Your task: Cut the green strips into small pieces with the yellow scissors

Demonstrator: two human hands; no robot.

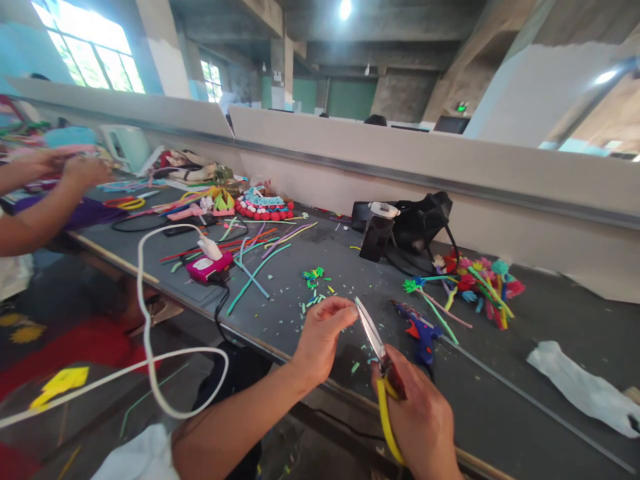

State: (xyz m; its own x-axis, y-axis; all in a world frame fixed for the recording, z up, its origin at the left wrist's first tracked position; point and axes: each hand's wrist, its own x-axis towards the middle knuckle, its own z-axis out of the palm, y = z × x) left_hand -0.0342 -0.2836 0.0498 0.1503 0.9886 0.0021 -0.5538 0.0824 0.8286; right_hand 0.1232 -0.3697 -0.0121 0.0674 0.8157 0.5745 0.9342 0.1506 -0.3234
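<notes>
My right hand (pixel 417 407) is closed around the yellow handles of a pair of scissors (pixel 370 330), whose blades point up and away from me. The blade tips are at the fingertips of my left hand (pixel 324 333). Thumb and forefinger of that hand are pinched together; whatever lies between them is too small to make out. Just beyond the left hand, small green and blue cut bits (pixel 314 275) are scattered on the dark table (pixel 310 233). A blue glue gun (pixel 423 333) lies to the right of the scissors.
Pipe cleaners (pixel 260 277) lie beside a pink power strip (pixel 210 267) with a white cable (pixel 145 300). Behind are a black bag (pixel 425 223) and a phone (pixel 376 239). Pipe-cleaner flowers (pixel 493 287) and white cloth (pixel 580 380) are right. A co-worker's hands (pixel 83 173) are at far left.
</notes>
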